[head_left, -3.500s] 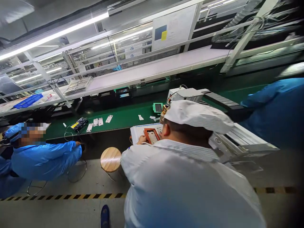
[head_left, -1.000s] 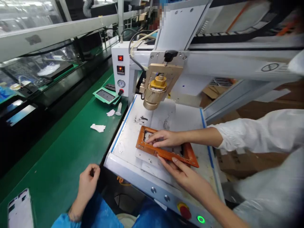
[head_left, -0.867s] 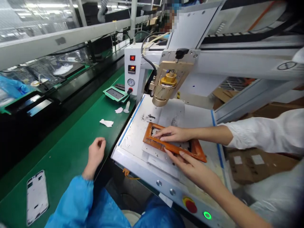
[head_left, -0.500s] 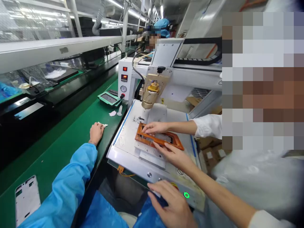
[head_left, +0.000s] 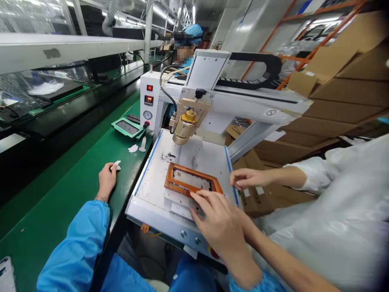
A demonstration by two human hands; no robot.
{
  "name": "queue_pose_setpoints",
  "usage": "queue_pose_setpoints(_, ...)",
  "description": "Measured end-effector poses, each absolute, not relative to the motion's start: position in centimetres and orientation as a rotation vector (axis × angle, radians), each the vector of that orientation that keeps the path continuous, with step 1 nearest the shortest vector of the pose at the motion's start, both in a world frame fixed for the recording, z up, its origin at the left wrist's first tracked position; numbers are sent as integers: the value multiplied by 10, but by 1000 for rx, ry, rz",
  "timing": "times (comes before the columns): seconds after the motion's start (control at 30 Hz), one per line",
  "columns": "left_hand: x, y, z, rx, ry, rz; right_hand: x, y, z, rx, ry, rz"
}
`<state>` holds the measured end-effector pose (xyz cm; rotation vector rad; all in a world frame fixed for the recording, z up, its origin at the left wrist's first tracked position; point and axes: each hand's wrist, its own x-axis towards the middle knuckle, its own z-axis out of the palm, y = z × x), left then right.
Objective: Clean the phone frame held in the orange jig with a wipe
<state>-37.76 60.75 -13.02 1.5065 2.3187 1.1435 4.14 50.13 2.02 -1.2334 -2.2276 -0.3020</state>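
Note:
Resting on the green bench, my left hand (head_left: 107, 180) is closed round a crumpled white tissue (head_left: 116, 165). My right hand (head_left: 219, 221), in a blue sleeve, hangs over the front of the machine plate with fingers apart and nothing seen in them. Its fingertips are at the near edge of an orange frame-shaped fixture (head_left: 174, 185); whether they touch it I cannot tell. A grey phone-shaped panel (head_left: 191, 178) lies inside the fixture. Above stands the brass-coloured head (head_left: 184, 130) of the benchtop machine.
A co-worker's hand (head_left: 249, 178) is by the plate's right edge; their other forearm (head_left: 282, 251) passes behind my right hand. On the bench lie a green tray (head_left: 129, 127), a white paper scrap (head_left: 133, 148) and a small syringe-like piece (head_left: 143, 144). Cardboard boxes (head_left: 331, 97) stand behind.
My right hand has risen forward to the fixture. The co-worker's far hand has left the fixture and drawn right. My left hand keeps the tissue. The view has turned right.

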Motion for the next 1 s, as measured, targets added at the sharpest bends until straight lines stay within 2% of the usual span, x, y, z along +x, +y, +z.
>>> queue_pose_setpoints(0.2,-377,602,-121,1375,2231,1289,40,538,19,-1598,-2449,-379)
queue_pose_setpoints(0.4,-351,588,-99,1105,1993,1487,52,575,35,-1679,-2409,-386)
queue_pose_setpoints(0.6,-226,565,-74,813,1410,1450,66,634,69,-1800,-2414,-290)
queue_pose_setpoints(0.77,-115,593,-45,494,1033,1401,74,668,72,-1903,-2385,-244)
queue_pose_setpoints(1.0,-56,643,-18,94,896,1516,81,674,67,-1810,-2364,-230)
